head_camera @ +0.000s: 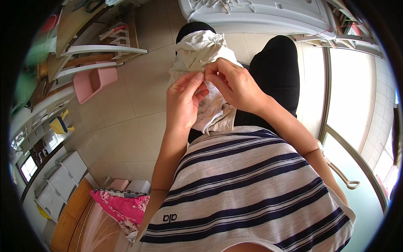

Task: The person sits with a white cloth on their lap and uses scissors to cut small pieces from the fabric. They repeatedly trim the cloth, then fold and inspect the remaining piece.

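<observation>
Cream-coloured cloth (201, 48) lies bunched over one knee of my black trousers. A lighter printed piece of fabric (209, 105) hangs below it across my lap. Above the cloth, the thumb and fingertips of my left hand (185, 97) are pinched together. My right hand (236, 83) pinches at the same spot, its fingertips touching or almost touching those of the left. Whatever lies between the fingertips is too small to make out.
A pale plastic lid or table (264, 17) with white cords stands ahead. At the left are a pink bin (97, 82), white-edged shelving (104, 49) and a small yellow stool (58, 124). Pink floral fabric (126, 208) lies at lower left. A glass sliding door (352, 163) is at the right.
</observation>
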`<action>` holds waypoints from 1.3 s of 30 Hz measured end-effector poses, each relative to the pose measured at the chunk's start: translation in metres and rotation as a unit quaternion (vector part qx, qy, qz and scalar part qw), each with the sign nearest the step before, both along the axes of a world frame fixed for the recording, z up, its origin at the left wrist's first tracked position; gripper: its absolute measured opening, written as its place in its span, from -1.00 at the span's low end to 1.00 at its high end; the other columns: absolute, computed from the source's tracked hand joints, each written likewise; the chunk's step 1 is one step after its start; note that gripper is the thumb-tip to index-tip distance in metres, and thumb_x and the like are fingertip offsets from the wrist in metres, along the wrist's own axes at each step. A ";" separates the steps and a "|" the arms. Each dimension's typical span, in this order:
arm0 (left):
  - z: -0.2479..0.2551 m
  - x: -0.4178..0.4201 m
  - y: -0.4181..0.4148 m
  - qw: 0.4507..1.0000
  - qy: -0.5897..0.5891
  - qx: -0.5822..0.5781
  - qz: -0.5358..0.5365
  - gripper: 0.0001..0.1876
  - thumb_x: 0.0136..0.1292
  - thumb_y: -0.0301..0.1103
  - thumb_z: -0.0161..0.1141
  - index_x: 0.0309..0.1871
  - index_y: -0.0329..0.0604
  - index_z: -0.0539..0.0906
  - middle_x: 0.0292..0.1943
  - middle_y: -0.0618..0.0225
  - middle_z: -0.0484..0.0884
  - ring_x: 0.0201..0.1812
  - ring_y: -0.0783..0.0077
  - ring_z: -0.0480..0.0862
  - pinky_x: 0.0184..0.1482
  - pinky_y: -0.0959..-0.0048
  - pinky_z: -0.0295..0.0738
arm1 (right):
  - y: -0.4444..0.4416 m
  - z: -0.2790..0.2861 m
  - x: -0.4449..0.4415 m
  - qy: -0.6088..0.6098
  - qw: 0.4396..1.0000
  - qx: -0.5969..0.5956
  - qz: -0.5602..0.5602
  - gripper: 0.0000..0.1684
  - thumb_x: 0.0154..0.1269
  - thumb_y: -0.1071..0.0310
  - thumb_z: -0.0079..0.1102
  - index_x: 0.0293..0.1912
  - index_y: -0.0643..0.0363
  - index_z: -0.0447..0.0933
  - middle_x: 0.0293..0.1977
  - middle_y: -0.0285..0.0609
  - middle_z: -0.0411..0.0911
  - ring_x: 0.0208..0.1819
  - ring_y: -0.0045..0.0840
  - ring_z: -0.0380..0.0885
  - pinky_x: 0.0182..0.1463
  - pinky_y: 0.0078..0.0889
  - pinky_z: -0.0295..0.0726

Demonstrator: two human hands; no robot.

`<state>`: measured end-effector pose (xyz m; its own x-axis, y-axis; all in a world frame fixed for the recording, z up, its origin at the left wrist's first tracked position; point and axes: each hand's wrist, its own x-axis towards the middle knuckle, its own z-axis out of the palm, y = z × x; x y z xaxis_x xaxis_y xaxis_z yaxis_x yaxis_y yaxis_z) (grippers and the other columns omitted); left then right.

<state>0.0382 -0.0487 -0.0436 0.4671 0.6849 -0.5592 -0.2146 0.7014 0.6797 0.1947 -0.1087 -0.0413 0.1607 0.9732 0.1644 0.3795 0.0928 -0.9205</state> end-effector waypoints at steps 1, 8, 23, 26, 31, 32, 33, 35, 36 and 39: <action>0.003 0.001 0.001 1.000 0.009 0.011 -0.001 -0.84 0.29 -0.35 0.30 -0.16 -0.23 0.68 -0.38 0.44 0.64 -0.35 0.63 0.57 -0.27 0.59 0.52 | -0.001 0.001 0.000 -0.003 1.000 -0.001 0.001 -0.90 0.28 0.46 0.14 -0.26 0.28 0.44 -0.38 -0.02 0.56 -0.38 -0.18 0.60 -0.31 -0.30 0.56; 0.006 -0.001 0.004 0.998 0.020 0.056 -0.031 -0.86 0.35 -0.37 0.21 -0.12 -0.23 0.65 -0.28 0.40 0.64 -0.29 0.60 0.57 -0.21 0.55 0.53 | -0.002 0.003 -0.002 -0.021 1.000 0.015 -0.001 -0.92 0.26 0.48 0.15 -0.27 0.26 0.44 -0.38 -0.06 0.54 -0.38 -0.18 0.59 -0.32 -0.30 0.57; 0.009 0.010 -0.008 0.920 0.180 0.343 -0.057 -0.84 0.36 -0.42 0.21 -0.12 -0.33 0.64 -0.35 0.47 0.62 -0.35 0.73 0.52 -0.28 0.71 0.41 | -0.003 -0.001 -0.001 0.151 0.987 -0.043 -0.025 -0.89 0.32 0.52 0.13 -0.20 0.36 0.45 -0.28 -0.04 0.52 -0.33 -0.36 0.59 -0.26 -0.42 0.59; 0.009 0.010 -0.005 0.937 0.156 0.309 -0.047 -0.83 0.36 -0.41 0.21 -0.12 -0.35 0.64 -0.35 0.42 0.65 -0.36 0.70 0.54 -0.30 0.68 0.43 | -0.002 0.002 0.000 0.110 0.993 -0.024 -0.020 -0.90 0.30 0.53 0.13 -0.21 0.36 0.45 -0.25 -0.05 0.51 -0.31 -0.35 0.60 -0.25 -0.42 0.59; 0.009 0.011 -0.001 0.983 0.086 0.161 -0.025 -0.79 0.34 -0.36 0.23 -0.12 -0.35 0.66 -0.39 0.41 0.63 -0.42 0.66 0.54 -0.34 0.66 0.44 | -0.002 0.003 -0.001 0.061 0.998 0.013 -0.018 -0.90 0.26 0.55 0.15 -0.23 0.35 0.46 -0.21 -0.05 0.49 -0.31 -0.34 0.60 -0.24 -0.40 0.58; 0.011 0.011 0.000 0.988 0.073 0.132 -0.021 -0.79 0.34 -0.35 0.24 -0.12 -0.34 0.66 -0.41 0.42 0.62 -0.43 0.65 0.53 -0.34 0.65 0.44 | -0.002 0.004 -0.001 0.052 0.998 0.017 -0.018 -0.90 0.25 0.55 0.15 -0.24 0.35 0.46 -0.20 -0.05 0.49 -0.31 -0.33 0.60 -0.24 -0.40 0.58; 0.012 0.012 0.000 0.993 0.060 0.103 -0.017 -0.80 0.33 -0.34 0.25 -0.13 -0.32 0.66 -0.42 0.43 0.61 -0.45 0.65 0.52 -0.35 0.65 0.44 | -0.001 0.005 -0.001 0.043 0.999 0.021 -0.018 -0.90 0.25 0.55 0.16 -0.24 0.35 0.46 -0.20 -0.04 0.49 -0.31 -0.33 0.60 -0.24 -0.39 0.58; 0.009 0.008 0.002 0.996 0.039 0.075 -0.025 -0.80 0.33 -0.37 0.23 -0.10 -0.33 0.64 -0.39 0.45 0.58 -0.42 0.64 0.50 -0.33 0.59 0.48 | -0.001 0.003 -0.001 0.030 0.999 0.035 -0.018 -0.90 0.24 0.55 0.16 -0.25 0.35 0.46 -0.20 -0.04 0.49 -0.32 -0.32 0.59 -0.24 -0.38 0.58; 0.008 0.007 0.003 0.997 0.028 0.061 -0.029 -0.80 0.33 -0.38 0.22 -0.09 -0.33 0.64 -0.38 0.45 0.57 -0.40 0.64 0.50 -0.32 0.55 0.50 | -0.001 0.002 -0.001 0.023 0.999 0.042 -0.017 -0.90 0.23 0.55 0.17 -0.25 0.34 0.46 -0.20 -0.04 0.49 -0.33 -0.31 0.59 -0.24 -0.37 0.58; 0.010 0.010 0.005 1.000 0.010 0.019 -0.016 -0.83 0.31 -0.36 0.27 -0.15 -0.28 0.67 -0.46 0.48 0.56 -0.47 0.68 0.48 -0.35 0.63 0.46 | -0.001 0.002 -0.001 0.015 0.999 0.048 -0.015 -0.91 0.23 0.55 0.17 -0.27 0.34 0.45 -0.18 -0.04 0.48 -0.32 -0.30 0.59 -0.26 -0.37 0.58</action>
<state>0.0483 -0.0439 -0.0331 0.4789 0.6899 -0.5428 -0.1787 0.6821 0.7091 0.1937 -0.1097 -0.0392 0.1958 0.9478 0.2516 0.3549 0.1707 -0.9192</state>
